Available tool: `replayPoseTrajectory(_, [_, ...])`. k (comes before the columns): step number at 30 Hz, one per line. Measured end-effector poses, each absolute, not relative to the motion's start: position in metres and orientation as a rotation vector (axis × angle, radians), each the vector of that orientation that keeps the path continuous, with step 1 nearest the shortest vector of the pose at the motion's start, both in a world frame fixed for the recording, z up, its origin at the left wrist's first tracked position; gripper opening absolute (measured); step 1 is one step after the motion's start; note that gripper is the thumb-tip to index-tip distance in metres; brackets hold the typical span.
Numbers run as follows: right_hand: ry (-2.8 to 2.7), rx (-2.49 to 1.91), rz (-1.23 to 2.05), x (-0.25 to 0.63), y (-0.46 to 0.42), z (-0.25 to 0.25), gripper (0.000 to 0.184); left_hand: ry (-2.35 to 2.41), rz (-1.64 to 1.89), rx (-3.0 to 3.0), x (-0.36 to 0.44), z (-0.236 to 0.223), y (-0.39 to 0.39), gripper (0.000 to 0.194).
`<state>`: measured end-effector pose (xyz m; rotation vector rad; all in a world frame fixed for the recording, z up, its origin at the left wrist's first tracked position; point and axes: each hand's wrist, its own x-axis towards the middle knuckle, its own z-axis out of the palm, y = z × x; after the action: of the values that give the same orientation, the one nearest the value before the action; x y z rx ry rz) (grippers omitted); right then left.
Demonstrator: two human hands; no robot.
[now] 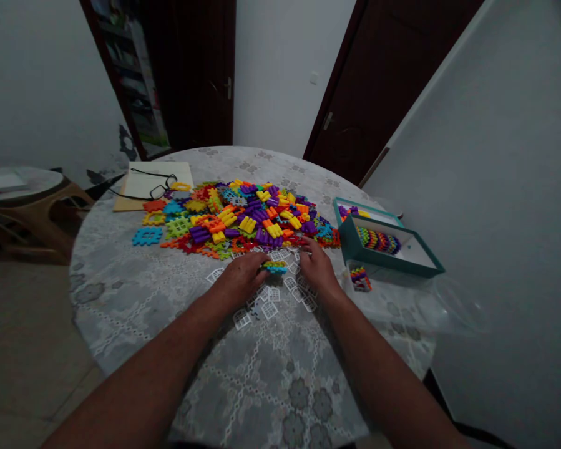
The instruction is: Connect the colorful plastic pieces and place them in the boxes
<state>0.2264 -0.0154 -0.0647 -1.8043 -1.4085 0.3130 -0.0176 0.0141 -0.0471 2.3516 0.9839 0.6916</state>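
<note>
At the worktop (121,293): two hands (243,277), one pair of glasses (158,192), two teal-rimmed containers (355,244), uncountably many coloured pieces (248,224); behind the worktop: two doors (387,81).

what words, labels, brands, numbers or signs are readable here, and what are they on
No text can be read anywhere in this view.
Things on the shelves: too small and dim to tell whether they carry labels.
Red-and-white item at the far left: too blurred to read anything.
Cream pad, teal box and plastic pieces: no legible writing.
</note>
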Motion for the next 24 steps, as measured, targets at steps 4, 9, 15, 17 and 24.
replayPoseTrajectory(4, [-1.407,-1.756,0.326,0.235,-0.002,-0.073,0.049,0.96,0.653,2.379,-0.017,-0.045,0.013,0.018])
replayPoseTrajectory(9, [-1.331,-1.761,0.142,0.239,-0.01,-0.066,0.042,0.937,0.663,2.394,-0.017,-0.049,0.013,0.019])
replayPoseTrajectory(15, [-1.347,-1.653,-0.063,0.242,-0.032,-0.047,0.028,0.938,0.643,2.383,-0.017,-0.049,0.013,0.018])
replayPoseTrajectory(17, [-1.385,-1.59,0.037,0.238,-0.038,-0.048,0.024,0.947,0.638,2.375,-0.016,-0.048,0.013,0.018])
replayPoseTrajectory(24, [-1.711,-1.413,0.296,0.22,-0.044,-0.055,0.024,0.99,0.654,2.365,-0.015,-0.053,0.015,0.027])
